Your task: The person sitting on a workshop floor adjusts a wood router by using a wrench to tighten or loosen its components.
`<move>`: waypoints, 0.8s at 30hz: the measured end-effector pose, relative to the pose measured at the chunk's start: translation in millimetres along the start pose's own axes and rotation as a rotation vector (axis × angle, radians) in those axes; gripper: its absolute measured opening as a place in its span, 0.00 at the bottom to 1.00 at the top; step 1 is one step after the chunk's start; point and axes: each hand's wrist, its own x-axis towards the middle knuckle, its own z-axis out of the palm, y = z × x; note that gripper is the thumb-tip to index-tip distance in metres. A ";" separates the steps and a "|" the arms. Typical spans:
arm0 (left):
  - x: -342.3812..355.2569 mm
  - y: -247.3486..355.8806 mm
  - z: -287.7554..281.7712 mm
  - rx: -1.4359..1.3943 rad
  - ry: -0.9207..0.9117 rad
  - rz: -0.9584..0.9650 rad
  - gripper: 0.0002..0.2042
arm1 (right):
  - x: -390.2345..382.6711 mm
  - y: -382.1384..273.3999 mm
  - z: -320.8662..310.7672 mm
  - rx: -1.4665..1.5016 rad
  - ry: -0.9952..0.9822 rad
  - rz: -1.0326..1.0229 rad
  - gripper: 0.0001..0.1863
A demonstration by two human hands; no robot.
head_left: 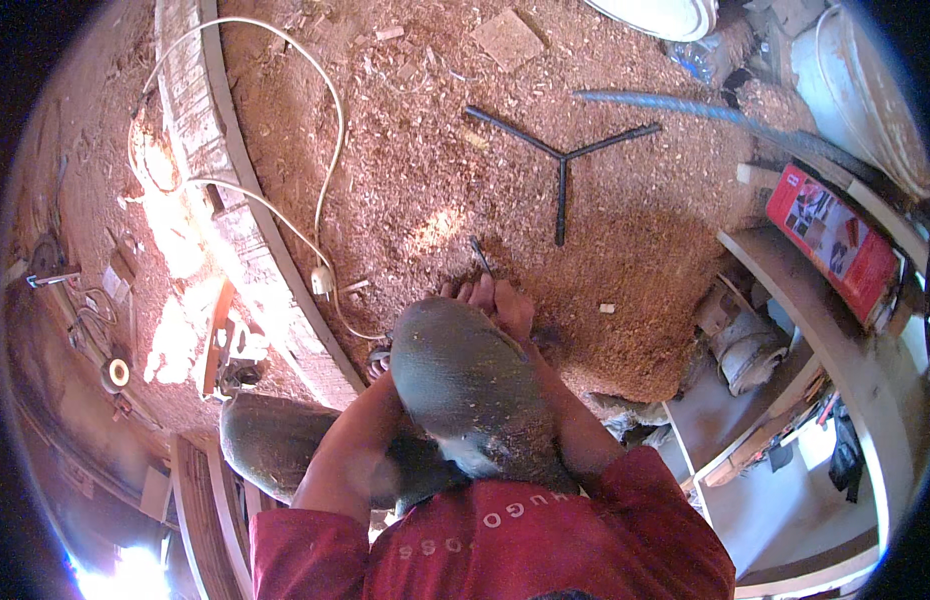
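Observation:
My right hand point(512, 308) is low over the sawdust, just past my raised knee point(460, 370). Its fingers are closed near the lower end of a slim dark metal rod point(481, 254) with a thicker tip, which it appears to grip. My left forearm point(357, 440) reaches forward beside the knee, which hides most of that hand. A few fingertips point(473, 292) show next to my right hand; I cannot tell which hand they belong to. Ahead on the sawdust lies a black Y-shaped three-way wrench point(562, 160).
A pale cord with a plug point(323, 280) loops over a long timber beam point(240, 225) at left. Far right are a long spiral drill bit point(675, 105), a white bucket point(855, 100) and a red box point(833, 240). A wooden frame point(835, 340) curves along the right.

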 end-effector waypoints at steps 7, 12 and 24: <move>-0.7 5.3 0.8 0.044 -0.003 0.001 0.29 | 21.6 -5.5 2.6 0.089 -0.100 0.044 0.13; -18.6 12.2 3.8 0.105 0.015 0.019 0.28 | 20.7 -10.0 -7.6 0.221 -0.036 0.069 0.13; -45.0 0.8 13.0 0.085 0.015 -0.004 0.26 | 13.4 0.4 2.5 0.102 -0.021 -0.065 0.13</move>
